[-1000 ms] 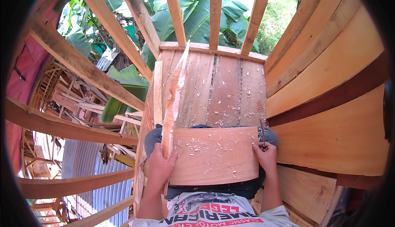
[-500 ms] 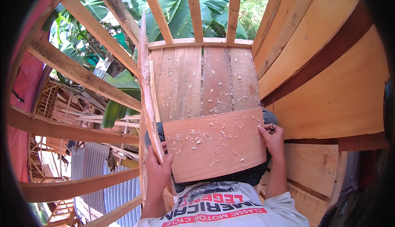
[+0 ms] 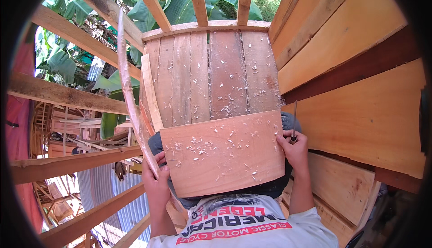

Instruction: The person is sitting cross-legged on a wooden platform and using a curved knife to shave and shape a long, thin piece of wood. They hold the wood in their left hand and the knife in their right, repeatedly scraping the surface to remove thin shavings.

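Observation:
A flat wooden board (image 3: 223,158) lies tilted across my lap, sprinkled with curled pale shavings. Beside its left edge my left hand (image 3: 155,178) is closed round the lower end of a long, tapering, pinkish wooden stick (image 3: 129,90), whose thin tip points up and away. My right hand (image 3: 294,152) grips a slim pointed tool (image 3: 294,121) with a dark handle and a thin upright shaft; whether it is a knife or an awl I cannot tell. The right thumb rests at the board's right edge.
Ahead lies a plank floor (image 3: 180,81) strewn with shavings, with a loose wooden strip (image 3: 150,93) along its left side. Wooden rails (image 3: 76,162) fence the left and far sides. Large panels (image 3: 360,117) form the right wall. Banana leaves (image 3: 148,9) and corrugated sheets (image 3: 96,189) show outside.
The stick's tip has swung left with my left hand. The whole scene has shifted a little as my view turned. My right hand keeps the pointed tool at the board's edge.

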`<state>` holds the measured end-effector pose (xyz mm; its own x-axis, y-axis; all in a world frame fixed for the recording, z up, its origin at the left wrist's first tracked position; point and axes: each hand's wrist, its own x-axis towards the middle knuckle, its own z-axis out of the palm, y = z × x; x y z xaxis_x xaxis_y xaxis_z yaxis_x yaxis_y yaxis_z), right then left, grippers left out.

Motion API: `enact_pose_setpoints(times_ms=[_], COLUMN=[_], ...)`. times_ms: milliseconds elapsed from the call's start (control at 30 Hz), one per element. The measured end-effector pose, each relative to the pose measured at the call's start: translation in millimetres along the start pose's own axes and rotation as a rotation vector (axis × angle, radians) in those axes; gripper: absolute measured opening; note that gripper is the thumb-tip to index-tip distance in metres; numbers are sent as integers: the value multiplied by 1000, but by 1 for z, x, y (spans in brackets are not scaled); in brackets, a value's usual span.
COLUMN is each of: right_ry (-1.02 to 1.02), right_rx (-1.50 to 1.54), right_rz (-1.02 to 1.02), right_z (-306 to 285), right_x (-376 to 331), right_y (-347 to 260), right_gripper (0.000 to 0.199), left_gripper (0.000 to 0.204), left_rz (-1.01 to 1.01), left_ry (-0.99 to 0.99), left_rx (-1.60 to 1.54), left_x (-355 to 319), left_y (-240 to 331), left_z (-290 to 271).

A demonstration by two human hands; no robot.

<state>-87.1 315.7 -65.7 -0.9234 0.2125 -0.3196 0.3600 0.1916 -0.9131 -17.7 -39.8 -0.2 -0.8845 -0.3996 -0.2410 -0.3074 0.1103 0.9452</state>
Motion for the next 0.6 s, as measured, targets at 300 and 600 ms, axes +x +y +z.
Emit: enact_pose_setpoints(times_ms=[300,600], right_ry=[-70,-43], right_rx=[-80,-141], right_rz=[39,90], right_z=[0,0], right_x=[12,12], right_y=[8,-8], right_gripper=[18,18], left_gripper=[46,40], left_rz=[-32,117], left_ry=[0,43], left_rx=[55,488], left_x=[10,23], left_y=[-3,5], left_z=[4,3])
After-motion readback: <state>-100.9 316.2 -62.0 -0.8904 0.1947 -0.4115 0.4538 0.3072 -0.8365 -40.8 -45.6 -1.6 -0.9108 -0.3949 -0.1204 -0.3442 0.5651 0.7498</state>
